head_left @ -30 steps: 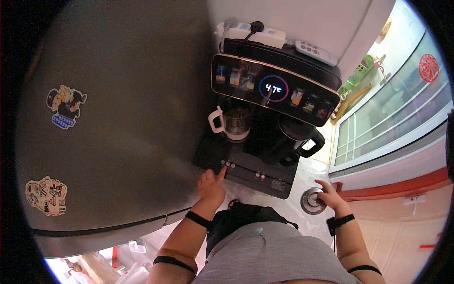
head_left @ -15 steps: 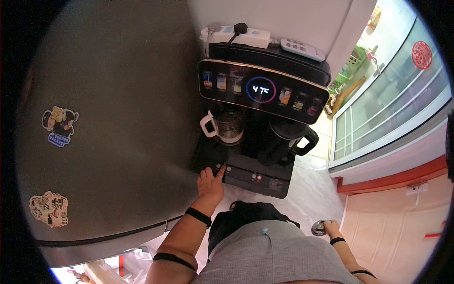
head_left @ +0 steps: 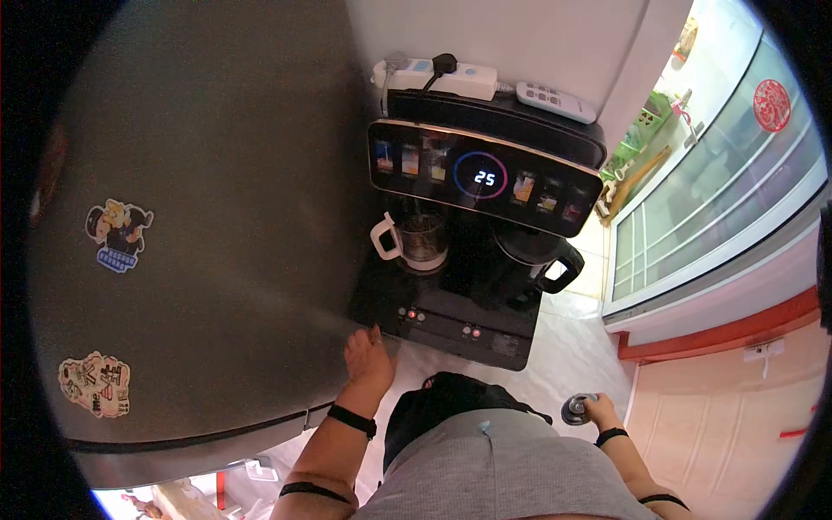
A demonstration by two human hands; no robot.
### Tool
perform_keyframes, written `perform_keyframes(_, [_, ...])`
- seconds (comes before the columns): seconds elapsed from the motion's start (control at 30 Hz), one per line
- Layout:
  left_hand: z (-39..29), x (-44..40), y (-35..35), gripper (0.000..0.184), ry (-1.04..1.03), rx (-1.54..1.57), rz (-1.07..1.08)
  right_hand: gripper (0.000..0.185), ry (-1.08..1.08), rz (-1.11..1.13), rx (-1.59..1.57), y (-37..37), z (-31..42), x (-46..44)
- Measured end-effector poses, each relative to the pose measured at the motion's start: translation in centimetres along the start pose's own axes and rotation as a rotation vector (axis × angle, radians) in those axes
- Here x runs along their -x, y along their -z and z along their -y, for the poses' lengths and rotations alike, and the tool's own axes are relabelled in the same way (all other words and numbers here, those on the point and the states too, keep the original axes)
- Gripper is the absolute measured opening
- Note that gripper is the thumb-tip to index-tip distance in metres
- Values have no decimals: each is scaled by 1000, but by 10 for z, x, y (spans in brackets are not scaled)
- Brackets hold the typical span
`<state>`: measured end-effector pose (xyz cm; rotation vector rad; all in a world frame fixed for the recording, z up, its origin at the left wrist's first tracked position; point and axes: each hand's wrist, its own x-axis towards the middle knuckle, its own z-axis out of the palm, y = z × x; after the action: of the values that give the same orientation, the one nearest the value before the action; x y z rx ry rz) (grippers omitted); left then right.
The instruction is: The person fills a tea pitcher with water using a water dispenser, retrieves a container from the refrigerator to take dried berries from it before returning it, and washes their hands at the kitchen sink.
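My left hand is just off the front left edge of the black drink machine, its fingers loosely curled and holding nothing. A row of small buttons on the machine's base shows red lights, and its display reads 25. On the left of the base stands a glass pot with a white handle. The black kettle is on the right. Low on the right, my right hand is closed on a round metal lid by its knob.
A grey fridge door with stickers rises close on the left. On top of the machine lie a power strip and a white remote. A sliding glass door and a pale door panel are at the right.
My left hand has drawn back from the buttons, and a red light shows among the left ones. The display went from 47°C to 25. My right hand moved lower with the lid.
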<state>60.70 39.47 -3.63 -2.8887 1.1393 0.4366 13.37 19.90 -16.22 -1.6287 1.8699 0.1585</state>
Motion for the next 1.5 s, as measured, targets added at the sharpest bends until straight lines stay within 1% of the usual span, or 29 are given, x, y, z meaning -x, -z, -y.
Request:
perform_keyframes(0.1, [3,0,-8,68,7,-8,1,49,-56,41,57,-8,-17,-15])
perform_keyframes(0.17, [3,1,-6,60,-23,-12,-6,50,-72,62,54,-10,-23,-23])
perform_keyframes(0.2, [2,2,-1,60,-19,-10,-6,51,-92,82,47,-10,-24,-24])
perform_keyframes(0.27, [-3,0,10,47,79,132,51,51,-73,88,61,-11,-24,-27])
perform_keyframes(0.3, [-4,-1,11,47,80,133,49,52,-56,94,71,-10,-22,-26])
perform_keyframes(0.37, [-5,-2,13,38,69,139,44,52,-41,99,59,-9,-17,-24])
perform_keyframes(0.4, [-4,-3,9,38,70,138,43,52,-27,104,47,-10,-15,-24])
perform_keyframes(0.47, [2,-8,-8,36,-11,-25,13,51,-21,103,43,-11,-13,-23])
perform_keyframes(0.6, [7,-14,-24,36,51,24,24,50,-32,98,33,-7,-1,-13])
perform_keyframes(0.77, [5,-12,-22,37,-8,-34,-39,54,-66,52,117,-9,-6,-19])
perform_keyframes(0.83, [5,-12,-21,37,-8,-41,-19,56,-69,30,156,-10,-11,-23])
perform_keyframes(0.9, [5,-11,-21,37,-8,-48,0,58,-193,44,32,-8,-11,-23])
perform_keyframes(0.93, [6,-11,-23,37,-14,-65,-11,58,-193,45,32,-13,-22,-31])
perform_keyframes(1.0, [6,-11,-23,37,-20,-81,-21,38,-39,-84,-117,-33,-58,-57])
perform_keyframes(1.03, [6,-12,-22,37,-23,-66,-10,38,-39,-84,-116,-25,-47,-49])
perform_keyframes(1.1, [5,-11,-20,37,-25,-50,1,32,-213,98,-301,-5,-19,-27])
perform_keyframes(1.13, [5,-10,-19,37,-27,-51,1,32,-213,98,-299,-2,-13,-22])
perform_keyframes(1.2, [4,-10,-17,37,-26,-53,3,28,-226,119,-457,2,-4,-14])
perform_keyframes(1.23, [4,-10,-15,37,-33,-66,19,28,-226,119,-456,5,-1,-12])
perform_keyframes(1.3, [4,-10,-15,37,-40,-80,36,31,-172,222,-458,10,4,-10])
perform_keyframes(1.43, [5,-11,-14,39,-48,-82,36,31,-158,226,-542,15,16,0])
perform_keyframes(1.5, [5,-11,-14,40,-47,-97,46,30,-187,206,-590,17,22,5])
